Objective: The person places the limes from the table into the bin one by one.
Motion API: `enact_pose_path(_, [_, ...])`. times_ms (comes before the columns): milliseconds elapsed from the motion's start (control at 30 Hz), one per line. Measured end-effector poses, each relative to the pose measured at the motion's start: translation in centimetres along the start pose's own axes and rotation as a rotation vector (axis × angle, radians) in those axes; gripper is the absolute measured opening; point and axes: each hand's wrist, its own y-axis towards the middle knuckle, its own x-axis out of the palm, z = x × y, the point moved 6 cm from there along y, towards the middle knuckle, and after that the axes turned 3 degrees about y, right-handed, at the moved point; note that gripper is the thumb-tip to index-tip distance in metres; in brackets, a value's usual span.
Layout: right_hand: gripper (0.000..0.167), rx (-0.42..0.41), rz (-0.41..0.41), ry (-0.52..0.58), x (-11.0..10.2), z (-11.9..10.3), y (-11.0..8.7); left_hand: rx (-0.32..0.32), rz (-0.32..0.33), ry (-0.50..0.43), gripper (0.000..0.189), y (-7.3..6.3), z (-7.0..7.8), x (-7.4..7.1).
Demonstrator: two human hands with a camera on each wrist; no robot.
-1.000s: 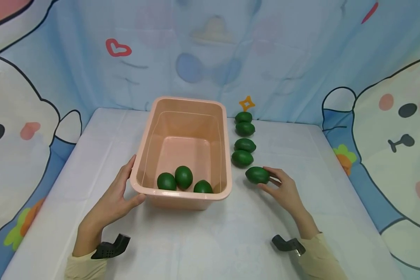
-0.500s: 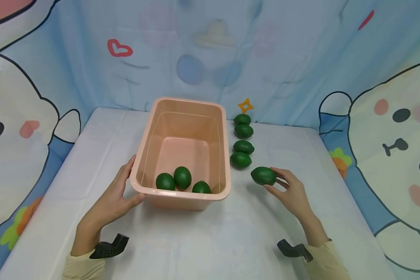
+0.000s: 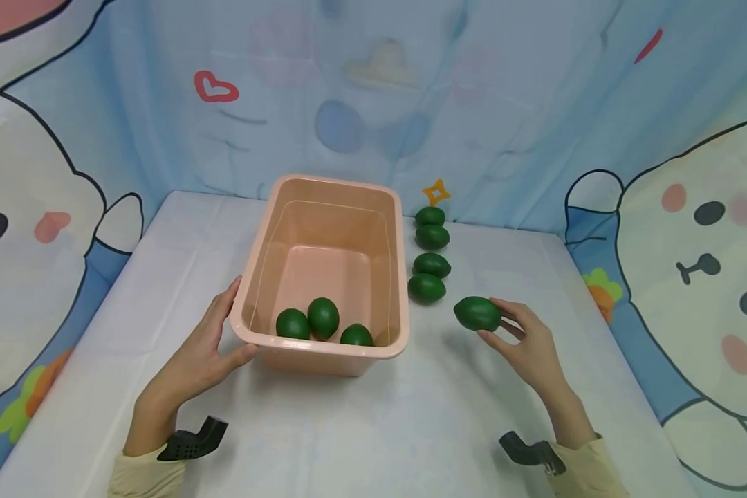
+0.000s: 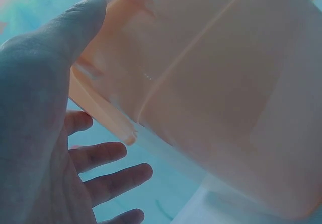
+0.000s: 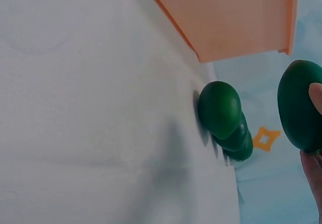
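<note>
In the head view my right hand (image 3: 529,346) pinches a dark green lime (image 3: 477,314) between thumb and fingers, raised above the table with its shadow below. The same lime (image 5: 302,105) shows at the right edge of the right wrist view. My left hand (image 3: 193,356) is at the near left corner of a peach plastic basin (image 3: 330,351); its thumb lies at the rim. Its other fingers (image 4: 118,182) extend loosely outside the basin in the left wrist view. Three limes (image 3: 323,318) lie inside, at the basin's near end.
Several more limes (image 3: 427,288) form a row on the white-covered table (image 3: 411,429), right of the basin and running back to the curtain (image 3: 504,124). A printed blue curtain encloses the back and sides. Each wrist carries a black camera mount (image 3: 194,438).
My right hand has moved right, carrying the lime away from the row and the basin. My left hand stays at the basin corner. The head view has shifted slightly.
</note>
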Motion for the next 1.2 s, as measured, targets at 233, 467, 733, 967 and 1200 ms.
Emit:
enact_pose_path(233, [0.063, -0.025, 0.0, 0.032, -0.6, -1.3, 0.3, -0.001, -0.007, -0.009, 0.101, 0.0, 0.0, 0.0])
enact_pose_path(467, [0.062, -0.054, 0.001, 0.022, -1.1, -2.6, 0.6, 0.001, -0.005, -0.005, 0.101, -0.1, 0.0, 0.0])
enact_pose_path(733, [0.063, -0.124, 0.004, 0.016, -1.5, -4.5, 1.1, -0.005, -0.006, -0.001, 0.1, 0.0, 0.2, -0.1])
enact_pose_path(967, [0.066, -0.218, -0.006, 0.032, -1.5, -6.8, 1.9, -0.023, -0.012, 0.013, 0.1, 0.1, 0.2, -0.1])
enact_pose_path(1200, [0.065, -0.274, -0.035, 0.06, -1.2, -9.2, 2.4, -0.021, -0.015, 0.02, 0.101, 0.1, 0.2, -0.2])
